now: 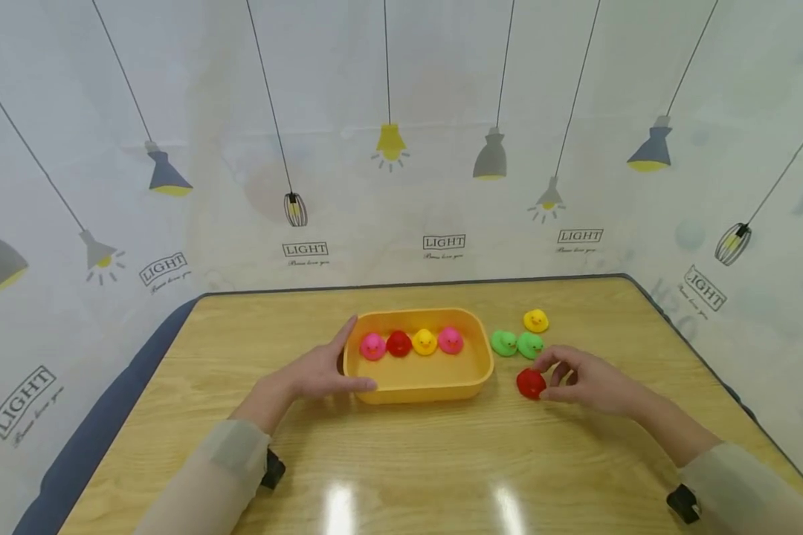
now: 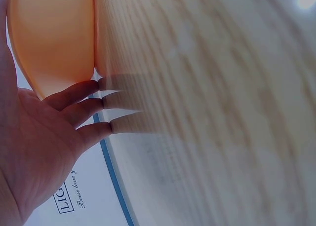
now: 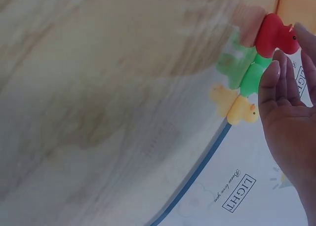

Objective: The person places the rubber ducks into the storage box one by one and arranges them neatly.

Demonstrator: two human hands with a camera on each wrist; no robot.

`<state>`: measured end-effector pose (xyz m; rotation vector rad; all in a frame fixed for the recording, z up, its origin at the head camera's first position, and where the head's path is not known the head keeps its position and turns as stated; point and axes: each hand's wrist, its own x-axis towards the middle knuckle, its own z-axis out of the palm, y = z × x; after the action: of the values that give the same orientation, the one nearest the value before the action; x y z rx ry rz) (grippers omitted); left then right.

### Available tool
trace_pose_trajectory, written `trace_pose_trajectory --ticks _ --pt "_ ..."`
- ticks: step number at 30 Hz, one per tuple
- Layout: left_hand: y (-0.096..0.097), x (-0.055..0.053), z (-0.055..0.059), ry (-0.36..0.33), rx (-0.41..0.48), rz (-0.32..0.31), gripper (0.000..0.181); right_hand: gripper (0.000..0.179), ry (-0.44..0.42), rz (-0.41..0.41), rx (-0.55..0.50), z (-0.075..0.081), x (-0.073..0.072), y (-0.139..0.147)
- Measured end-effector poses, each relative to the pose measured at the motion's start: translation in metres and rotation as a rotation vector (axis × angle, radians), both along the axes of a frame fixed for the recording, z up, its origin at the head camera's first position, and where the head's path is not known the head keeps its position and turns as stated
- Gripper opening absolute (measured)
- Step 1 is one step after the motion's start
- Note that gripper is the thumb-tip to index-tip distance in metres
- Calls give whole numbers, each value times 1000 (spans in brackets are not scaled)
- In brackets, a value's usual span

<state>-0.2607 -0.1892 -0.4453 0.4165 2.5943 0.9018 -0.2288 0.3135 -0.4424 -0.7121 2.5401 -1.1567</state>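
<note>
At the left end of an orange plastic tub, my left hand rests with its thumb lying over the near rim. In the left wrist view its fingers stretch straight along the tub's outside, tips at the tabletop. Inside the tub a pink duck, a red duck, a yellow duck and another pink duck stand in a row. To the right of the tub, my right hand has thumb and index fingertips at the side of a red rubber duck, which sits on the table.
Two green ducks sit side by side just right of the tub, with a yellow duck behind them. The wooden table meets a white sheet printed with lamps, standing round its back and sides.
</note>
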Motion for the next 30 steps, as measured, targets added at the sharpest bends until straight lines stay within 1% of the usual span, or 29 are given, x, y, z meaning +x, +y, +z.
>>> trace_pose_trajectory --ticks 4,10,15,22,30 --pt "0 1 -1 -7 11 3 134 30 4 1 6 -2 -1 -5" --pt "0 1 0 -1 2 3 136 32 -39 -30 22 -3 -4 -8" --pt "1 1 2 -1 -2 1 138 34 -51 -47 30 -5 -6 -9" --pt "1 0 4 -13 10 1 139 35 -32 -61 38 -6 -6 -9" --pt "0 2 3 -34 9 13 136 31 22 -74 80 -10 -5 -10"
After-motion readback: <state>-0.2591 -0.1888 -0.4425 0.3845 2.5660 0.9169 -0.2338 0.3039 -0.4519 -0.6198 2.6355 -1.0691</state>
